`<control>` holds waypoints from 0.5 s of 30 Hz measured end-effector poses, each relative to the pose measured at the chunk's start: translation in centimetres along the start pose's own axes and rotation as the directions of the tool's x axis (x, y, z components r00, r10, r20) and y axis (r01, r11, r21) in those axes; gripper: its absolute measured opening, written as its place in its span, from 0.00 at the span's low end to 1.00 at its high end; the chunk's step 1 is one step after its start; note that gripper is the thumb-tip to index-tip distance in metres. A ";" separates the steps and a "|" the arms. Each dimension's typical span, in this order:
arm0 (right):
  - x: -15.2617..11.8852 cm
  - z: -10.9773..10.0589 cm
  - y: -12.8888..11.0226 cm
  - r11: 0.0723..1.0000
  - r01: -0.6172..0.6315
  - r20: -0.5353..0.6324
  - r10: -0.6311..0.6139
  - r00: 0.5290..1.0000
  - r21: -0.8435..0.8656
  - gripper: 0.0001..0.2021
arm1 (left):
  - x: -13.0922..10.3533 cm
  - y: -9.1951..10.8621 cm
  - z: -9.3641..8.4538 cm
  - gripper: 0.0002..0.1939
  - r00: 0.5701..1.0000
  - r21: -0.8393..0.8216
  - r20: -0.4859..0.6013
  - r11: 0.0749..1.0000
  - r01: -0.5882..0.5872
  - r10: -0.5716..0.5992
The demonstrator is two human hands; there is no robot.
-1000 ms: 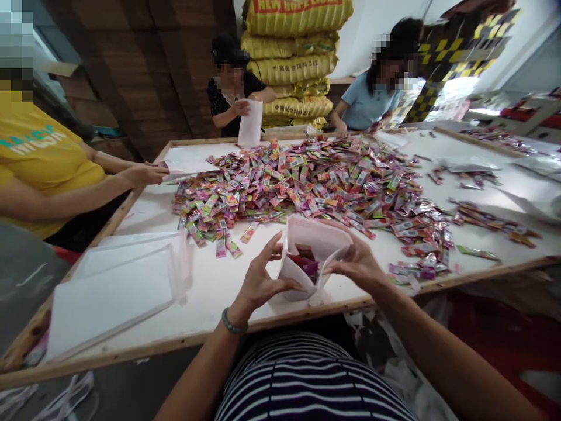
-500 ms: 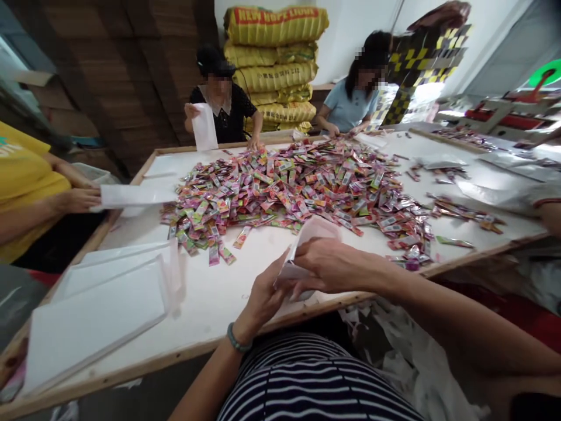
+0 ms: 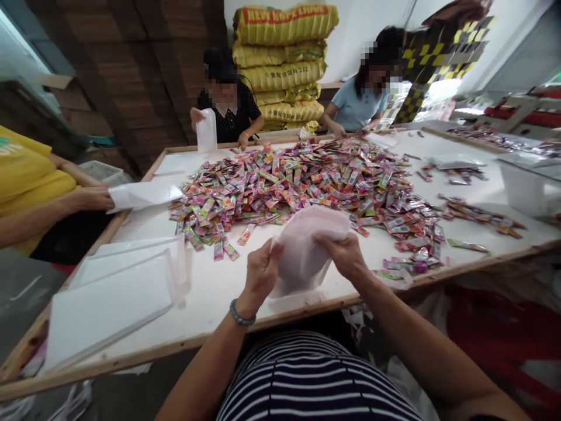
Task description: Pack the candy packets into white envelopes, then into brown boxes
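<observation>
A whitish, translucent plastic bag (image 3: pixel 307 248) is stretched between my hands above the near edge of the table. My left hand (image 3: pixel 262 270) pinches its left side, thumb up, with a beaded bracelet on the wrist. On the other side, my right hand (image 3: pixel 344 252) grips the bag's right edge between thumb and fingers. Just beyond the bag lies a large heap of small colourful sachets (image 3: pixel 298 175). Whether anything is inside the bag, I cannot tell.
Flat white bags (image 3: pixel 109 304) lie stacked at the table's left. A wooden rim (image 3: pixel 144 358) edges the table (image 3: pixel 210 304). Three people work around it, at left and far side, handling white bags or sachets. A translucent bin (image 3: pixel 526 187) stands at right. Yellow sacks (image 3: pixel 283 76) are piled behind.
My hands have moved apart, and the bag, folded over between them before, is now spread out and facing me. A translucent bin has appeared at the right of the table.
</observation>
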State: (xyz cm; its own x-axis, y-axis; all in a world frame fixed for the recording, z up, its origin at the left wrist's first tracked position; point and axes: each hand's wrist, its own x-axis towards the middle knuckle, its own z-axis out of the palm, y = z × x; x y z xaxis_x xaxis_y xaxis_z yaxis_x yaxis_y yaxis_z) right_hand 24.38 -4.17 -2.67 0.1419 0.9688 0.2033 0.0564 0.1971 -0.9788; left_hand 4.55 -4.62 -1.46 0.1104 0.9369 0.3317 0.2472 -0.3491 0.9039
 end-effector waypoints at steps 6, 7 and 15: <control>-0.2 0.3 -0.9 0.982 -0.185 0.051 0.182 0.982 0.047 0.23 | 0.1 -0.4 -0.3 0.24 0.963 -0.371 0.002 0.895 0.250 -0.268; -0.2 0.3 0.4 0.967 -0.255 0.081 0.252 0.964 0.027 0.25 | 0.0 -1.6 0.1 0.25 0.943 -0.432 0.020 0.848 0.308 -0.332; 0.9 1.7 6.6 0.665 0.164 -0.094 -0.334 0.938 -0.728 0.15 | -0.5 -8.3 2.6 0.21 0.897 -0.422 -0.050 0.824 0.379 -0.439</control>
State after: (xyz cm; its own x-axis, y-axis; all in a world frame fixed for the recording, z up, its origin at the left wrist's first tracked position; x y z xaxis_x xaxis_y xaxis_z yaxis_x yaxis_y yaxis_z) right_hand 23.18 -1.73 -9.02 0.2070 0.8285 0.5203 0.7806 0.1807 -0.5984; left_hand 4.92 -2.21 -9.83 -0.0571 0.9947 -0.0854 -0.1605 0.0753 0.9842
